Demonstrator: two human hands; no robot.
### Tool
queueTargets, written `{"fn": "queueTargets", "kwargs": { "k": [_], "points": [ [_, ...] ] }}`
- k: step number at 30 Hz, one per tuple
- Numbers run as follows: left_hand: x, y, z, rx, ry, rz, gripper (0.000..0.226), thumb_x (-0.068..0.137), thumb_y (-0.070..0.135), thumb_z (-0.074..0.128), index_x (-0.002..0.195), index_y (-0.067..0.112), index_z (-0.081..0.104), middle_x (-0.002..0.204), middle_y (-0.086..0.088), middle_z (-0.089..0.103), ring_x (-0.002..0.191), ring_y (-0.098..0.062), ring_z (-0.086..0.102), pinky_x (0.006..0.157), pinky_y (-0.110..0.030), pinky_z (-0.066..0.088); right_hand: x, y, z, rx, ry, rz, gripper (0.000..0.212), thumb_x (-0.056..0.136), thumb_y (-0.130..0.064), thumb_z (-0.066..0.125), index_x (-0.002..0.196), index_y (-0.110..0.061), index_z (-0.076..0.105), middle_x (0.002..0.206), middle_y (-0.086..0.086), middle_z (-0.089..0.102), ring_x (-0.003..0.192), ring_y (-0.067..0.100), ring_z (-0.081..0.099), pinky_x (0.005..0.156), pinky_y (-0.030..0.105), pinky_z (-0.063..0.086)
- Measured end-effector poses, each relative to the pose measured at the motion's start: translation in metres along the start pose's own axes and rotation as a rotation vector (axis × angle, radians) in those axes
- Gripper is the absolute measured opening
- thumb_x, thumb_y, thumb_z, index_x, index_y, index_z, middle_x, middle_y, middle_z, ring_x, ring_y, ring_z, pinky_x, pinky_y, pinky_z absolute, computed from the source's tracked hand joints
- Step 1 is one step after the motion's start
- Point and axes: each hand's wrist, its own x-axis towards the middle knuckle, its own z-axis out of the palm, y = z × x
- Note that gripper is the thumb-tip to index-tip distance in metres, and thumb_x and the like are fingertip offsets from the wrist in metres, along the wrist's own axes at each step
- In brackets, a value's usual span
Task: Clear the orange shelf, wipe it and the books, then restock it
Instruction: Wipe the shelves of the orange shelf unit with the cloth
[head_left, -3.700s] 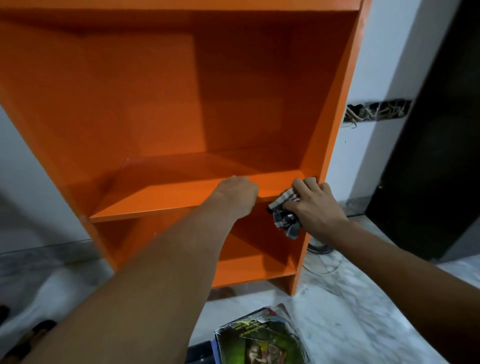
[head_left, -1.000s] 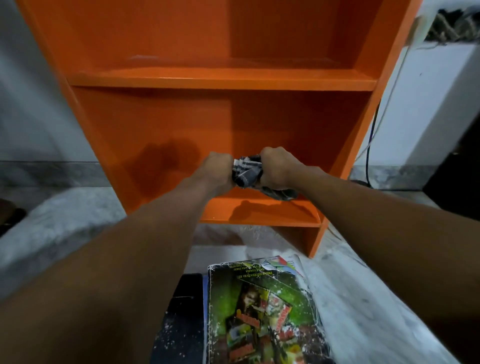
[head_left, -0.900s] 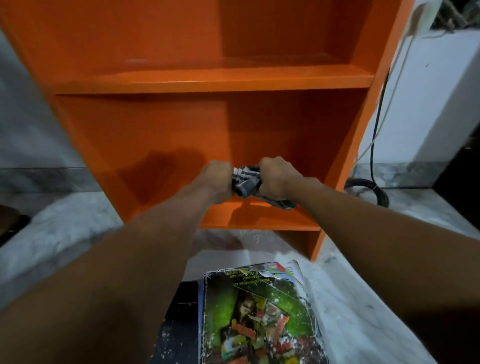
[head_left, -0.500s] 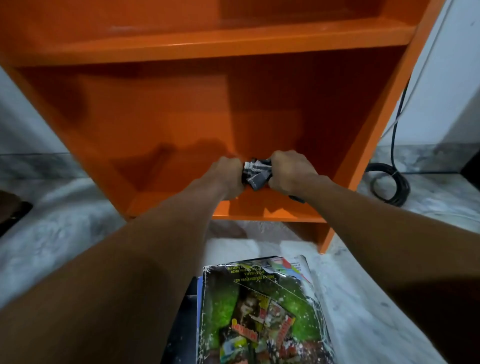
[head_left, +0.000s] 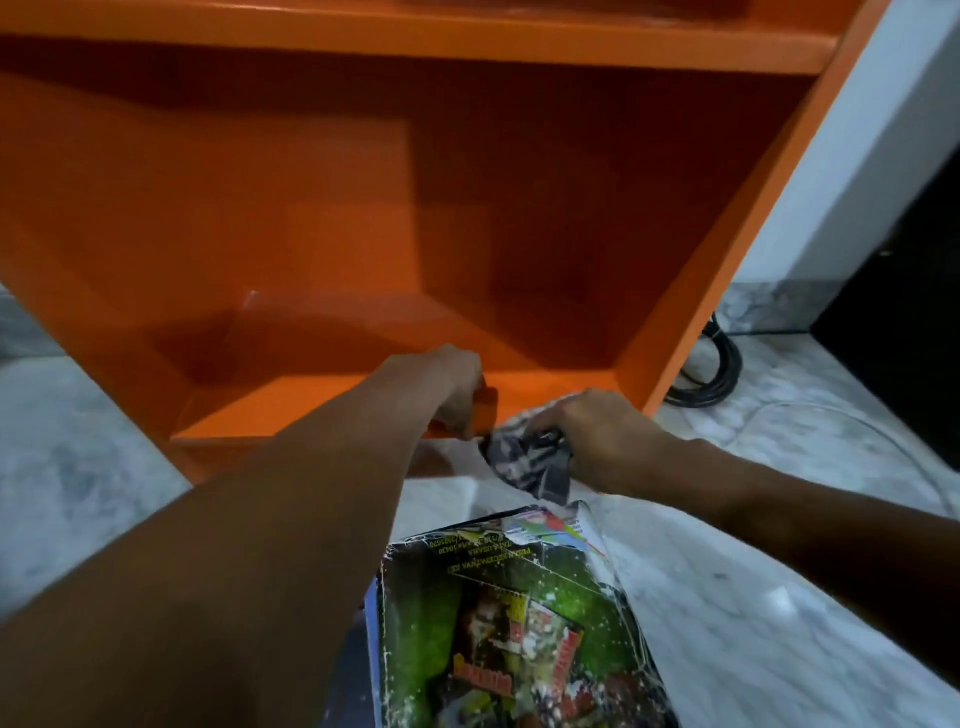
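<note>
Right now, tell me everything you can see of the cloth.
The cloth is a crumpled rag of soft fabric, grey and white, patterned. The right hand grips it from above, bunched, at the front edge of the bottom board of the orange shelf. A dark corner hangs down above the books on the floor.

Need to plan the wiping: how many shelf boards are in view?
2. One board runs across the top of the picture; the bottom board has its front edge gripped by the left hand. Higher boards may be out of frame.
</note>
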Motion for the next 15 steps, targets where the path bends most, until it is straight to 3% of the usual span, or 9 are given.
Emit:
{"fn": "queueTargets", "kwargs": {
  "k": [2, 3, 5, 7, 10, 15],
  "points": [
    [-0.003, -0.005, 0.001, 0.055, 0.0, 0.033, 0.052, 0.079, 0.04, 0.078, 0.123, 0.018, 0.061, 0.117, -0.007, 0.062, 0.104, -0.03, 0.059, 0.09, -0.041, 0.052, -0.003, 0.004, -0.019, 0.16, -0.005, 0.118, 0.039, 0.086, -0.005, 0.056, 0.12, -0.021, 0.066, 0.11, 0.008, 0.07, 0.086, 0.025, 0.064, 0.067, 0.027, 0.047],
    [-0.004, -0.004, 0.002, 0.077, 0.02, 0.041, 0.055, 0.08, 0.041, 0.077, 0.126, 0.017, 0.06, 0.121, -0.008, 0.062, 0.108, -0.03, 0.059, 0.093, -0.04, 0.051, 0.001, 0.007, -0.027, 0.227, 0.075, 0.169, 0.033, 0.088, -0.009, 0.059, 0.117, -0.021, 0.067, 0.106, 0.007, 0.071, 0.083, 0.026, 0.065, 0.065, 0.027, 0.046],
    [-0.004, -0.002, 0.006, 0.101, 0.027, 0.045, 0.064, 0.081, 0.044, 0.076, 0.134, 0.017, 0.053, 0.13, -0.009, 0.058, 0.114, -0.032, 0.057, 0.096, -0.04, 0.049, 0.021, 0.012, -0.036, 0.247, 0.268, 0.205, 0.031, 0.089, -0.009, 0.061, 0.117, -0.021, 0.067, 0.106, 0.006, 0.07, 0.09, 0.026, 0.065, 0.068, 0.027, 0.045],
    [-0.004, 0.0, 0.007, 0.072, 0.019, 0.043, 0.07, 0.083, 0.041, 0.075, 0.141, 0.015, 0.047, 0.136, -0.011, 0.054, 0.12, -0.033, 0.054, 0.098, -0.041, 0.048, 0.044, 0.02, -0.036, 0.168, 0.324, 0.236, 0.036, 0.09, -0.004, 0.057, 0.122, -0.02, 0.064, 0.115, 0.007, 0.067, 0.1, 0.026, 0.063, 0.076, 0.028, 0.047],
    [-0.012, 0.001, 0.006, 0.068, 0.027, 0.058, 0.063, 0.087, 0.036, 0.072, 0.141, 0.014, 0.049, 0.136, -0.011, 0.054, 0.119, -0.032, 0.054, 0.096, -0.039, 0.048, 0.054, 0.028, -0.013, 0.009, 0.137, 0.301, 0.035, 0.093, -0.01, 0.054, 0.124, -0.023, 0.061, 0.118, 0.013, 0.065, 0.104, 0.032, 0.062, 0.086, 0.036, 0.051],
    [-0.014, 0.003, 0.005, 0.093, 0.037, 0.047, 0.048, 0.088, 0.034, 0.07, 0.131, 0.016, 0.058, 0.128, -0.009, 0.058, 0.114, -0.03, 0.056, 0.094, -0.039, 0.049, -0.001, 0.009, 0.006, -0.106, -0.073, 0.17, 0.021, 0.095, -0.017, 0.053, 0.115, -0.011, 0.057, 0.1, 0.007, 0.064, 0.08, 0.021, 0.058, 0.071, 0.033, 0.053]
  ]
}}
